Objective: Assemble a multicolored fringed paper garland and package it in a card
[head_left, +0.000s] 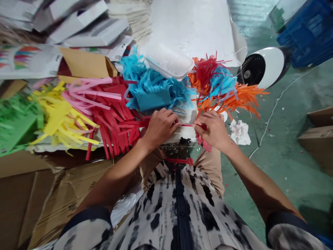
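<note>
A thin red tissue-paper strip (186, 125) runs taut between my hands over the table's front edge. My left hand (161, 127) pinches one end, with more red paper trailing out behind it. My right hand (212, 129) pinches the other end, and pinkish-red fringe (204, 143) hangs below its fingers. Left of my left hand lies a pile of red fringed paper (114, 121). Blue fringed paper (153, 93) is heaped just beyond my hands. Past my right hand sit orange fringe (241, 97) and dark red fringe (208, 71).
Pink (91, 92), yellow (57, 114) and green fringed paper (18, 125) spread leftward. A white foam tray (171, 62) rests behind the blue heap. On the right are a white-and-black fan (270, 66), a cable (272, 114), crumpled white paper (239, 132), a blue crate (309, 31) and a cardboard box (317, 142).
</note>
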`<state>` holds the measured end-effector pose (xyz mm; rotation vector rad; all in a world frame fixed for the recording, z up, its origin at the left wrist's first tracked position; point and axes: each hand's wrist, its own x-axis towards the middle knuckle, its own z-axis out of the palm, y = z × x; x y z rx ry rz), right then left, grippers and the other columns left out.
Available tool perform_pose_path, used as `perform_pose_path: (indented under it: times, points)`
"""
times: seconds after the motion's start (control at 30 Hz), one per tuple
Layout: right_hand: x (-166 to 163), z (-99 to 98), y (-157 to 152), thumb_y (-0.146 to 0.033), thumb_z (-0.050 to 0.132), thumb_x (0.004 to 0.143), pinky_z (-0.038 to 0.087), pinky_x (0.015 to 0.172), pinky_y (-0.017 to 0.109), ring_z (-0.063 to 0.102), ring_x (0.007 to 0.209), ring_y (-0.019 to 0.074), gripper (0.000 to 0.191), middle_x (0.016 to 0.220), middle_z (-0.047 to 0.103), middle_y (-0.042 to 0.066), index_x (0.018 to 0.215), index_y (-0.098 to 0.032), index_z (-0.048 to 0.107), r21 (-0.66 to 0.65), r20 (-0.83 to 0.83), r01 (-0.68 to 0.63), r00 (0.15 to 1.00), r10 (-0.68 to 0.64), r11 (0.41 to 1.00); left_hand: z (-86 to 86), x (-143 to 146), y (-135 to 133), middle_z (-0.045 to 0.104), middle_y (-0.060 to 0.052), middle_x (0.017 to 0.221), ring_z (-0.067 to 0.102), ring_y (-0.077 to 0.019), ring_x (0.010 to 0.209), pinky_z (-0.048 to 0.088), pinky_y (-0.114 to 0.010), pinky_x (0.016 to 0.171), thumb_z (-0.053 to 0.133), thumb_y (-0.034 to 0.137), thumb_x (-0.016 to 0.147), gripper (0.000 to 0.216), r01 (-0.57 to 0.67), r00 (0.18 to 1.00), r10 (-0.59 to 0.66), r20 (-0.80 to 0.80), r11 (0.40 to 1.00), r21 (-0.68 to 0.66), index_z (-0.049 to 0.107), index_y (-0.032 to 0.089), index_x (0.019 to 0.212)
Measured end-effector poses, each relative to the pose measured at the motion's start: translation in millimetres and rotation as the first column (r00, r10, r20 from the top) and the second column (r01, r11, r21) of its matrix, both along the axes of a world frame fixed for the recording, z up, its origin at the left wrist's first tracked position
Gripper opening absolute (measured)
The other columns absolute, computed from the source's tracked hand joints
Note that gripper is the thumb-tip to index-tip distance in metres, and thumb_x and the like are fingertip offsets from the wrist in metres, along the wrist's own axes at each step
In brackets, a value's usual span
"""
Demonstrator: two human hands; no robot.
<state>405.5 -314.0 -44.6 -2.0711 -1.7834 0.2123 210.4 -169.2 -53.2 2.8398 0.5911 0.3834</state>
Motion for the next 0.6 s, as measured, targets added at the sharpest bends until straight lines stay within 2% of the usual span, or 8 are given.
perform_pose_path:
  times: [0.37, 0.47, 0.6]
  points:
    - [-0.8, -3.3, 5.9, -0.026, 0.068, 0.087, 0.035, 0.082, 0.041, 0.062, 0.093, 0.0283, 0.009, 0.087, 0.074, 0.005, 0.079, -0.022, 0.069, -0.034, -0.058, 0.105, 0.993, -0.107, 0.994, 0.1, -1.1, 10.4, 0.074, -0.008, 0.092, 0.061, -0.0294, 0.093, 0.039, -0.043, 0.075, 0.067, 0.053, 0.099, 0.035, -0.027, 1.0, 0.027, -0.003, 1.0, 0.009, 0.07, 0.021, 0.083]
    - [-0.7, -1.3, 6.4, -0.026, 0.067, 0.087, 0.036, 0.082, 0.041, 0.062, 0.091, 0.0283, 0.007, 0.088, 0.075, 0.005, 0.081, -0.022, 0.07, -0.068, -0.042, 0.121, 0.991, -0.124, 0.99, -1.6, -4.0, 12.7, 0.074, -0.007, 0.094, 0.062, -0.0289, 0.094, 0.039, -0.041, 0.074, 0.069, 0.047, 0.098, 0.027, -0.029, 0.999, 0.03, -0.013, 0.999, 0.013, 0.07, 0.021, 0.089]
    - [-5.3, 1.9, 5.4, -0.026, 0.064, 0.089, 0.033, 0.081, 0.041, 0.06, 0.098, 0.031, 0.008, 0.093, 0.075, 0.007, 0.085, -0.022, 0.07, -0.097, 0.041, 0.14, 0.99, -0.137, 0.985, -1.6, -6.9, 12.4, 0.075, -0.007, 0.106, 0.063, -0.0279, 0.097, 0.042, -0.04, 0.079, 0.065, 0.036, 0.102, 0.018, 0.001, 1.0, -0.001, 0.017, 1.0, 0.013, 0.07, 0.021, 0.11]
